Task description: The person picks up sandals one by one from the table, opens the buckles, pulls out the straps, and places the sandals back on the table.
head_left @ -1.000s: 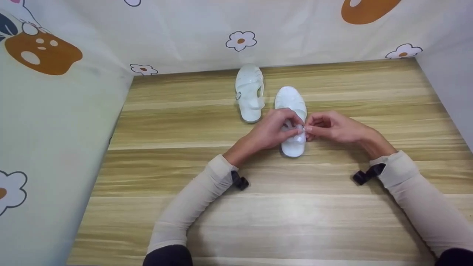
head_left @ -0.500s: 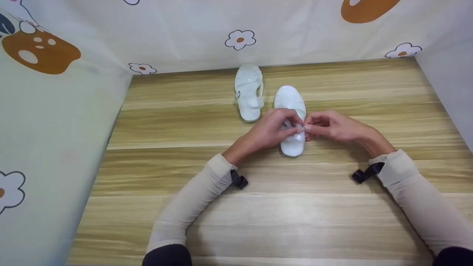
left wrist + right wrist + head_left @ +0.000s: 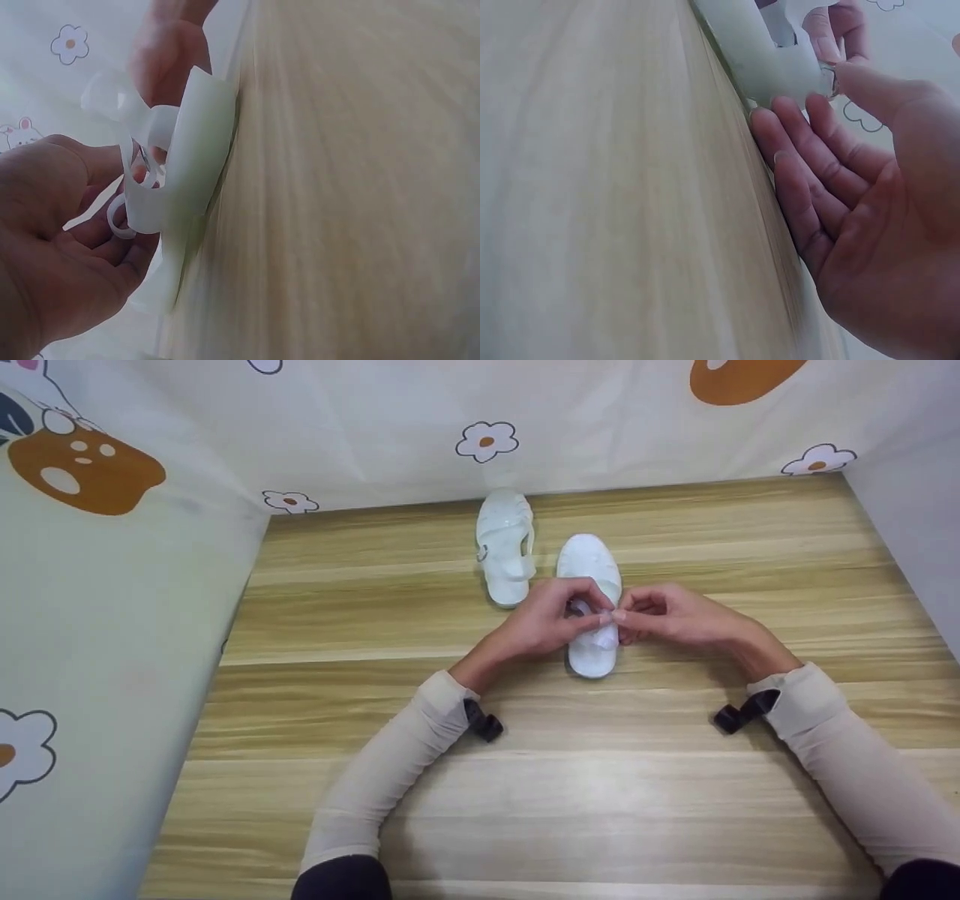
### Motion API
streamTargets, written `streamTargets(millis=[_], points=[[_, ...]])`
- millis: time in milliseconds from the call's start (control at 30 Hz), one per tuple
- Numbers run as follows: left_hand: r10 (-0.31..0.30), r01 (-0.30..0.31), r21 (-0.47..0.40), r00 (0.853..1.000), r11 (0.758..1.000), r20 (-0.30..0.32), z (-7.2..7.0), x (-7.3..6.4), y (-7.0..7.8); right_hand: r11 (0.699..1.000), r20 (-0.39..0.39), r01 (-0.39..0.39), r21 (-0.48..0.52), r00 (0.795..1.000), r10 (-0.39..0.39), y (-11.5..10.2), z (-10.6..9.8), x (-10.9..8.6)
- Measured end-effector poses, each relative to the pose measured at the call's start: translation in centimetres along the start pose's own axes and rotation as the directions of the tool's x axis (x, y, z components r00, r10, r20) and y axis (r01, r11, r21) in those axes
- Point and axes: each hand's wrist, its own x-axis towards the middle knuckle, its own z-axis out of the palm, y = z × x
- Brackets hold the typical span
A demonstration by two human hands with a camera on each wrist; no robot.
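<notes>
Left hand (image 3: 546, 619) and right hand (image 3: 679, 617) both pinching a strap (image 3: 827, 76) on the near sandal (image 3: 589, 561) (yep, white, like the far sandal (image 3: 505, 529)).

We could pass over the bench (image 3: 600, 810) between the sleeves (image 3: 382, 772); the nearer sandal (image 3: 593, 663) blocks us, its strap (image 3: 828, 78) perhaps leaving little gap.

Booth-like enclosure (image 3: 900, 532), flower-printed wall coverings (image 3: 390, 435), wood-grain work surface (image 3: 585, 802)

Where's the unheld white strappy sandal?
In the head view, that sandal lies upper centre by the pale flowered wall, left of the held white sandal.
</notes>
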Motion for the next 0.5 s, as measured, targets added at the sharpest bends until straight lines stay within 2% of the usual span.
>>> streamTargets(millis=[200, 333, 500], points=[[-0.003, 0.004, 0.033, 1.0, 0.999, -0.025, 0.26, -0.12, 0.13, 0.999, -0.016, 0.003, 0.034, 1.0, -0.003, -0.19, 0.08, -0.05], [-0.004, 0.005, 0.048, 1.0, 0.999, -0.022, 0.35, -0.22, 0.11, 0.998, -0.063, 0.005, 0.068, 0.998, -0.001, -0.35, 0.22, -0.04], [0.033, -0.03, 0.113, 0.999, 0.993, -0.017, 0.33, -0.12, 0.29, 0.999, -0.152, -0.008, -0.051, 0.988, 0.0, -0.62, 0.22, -0.26]])
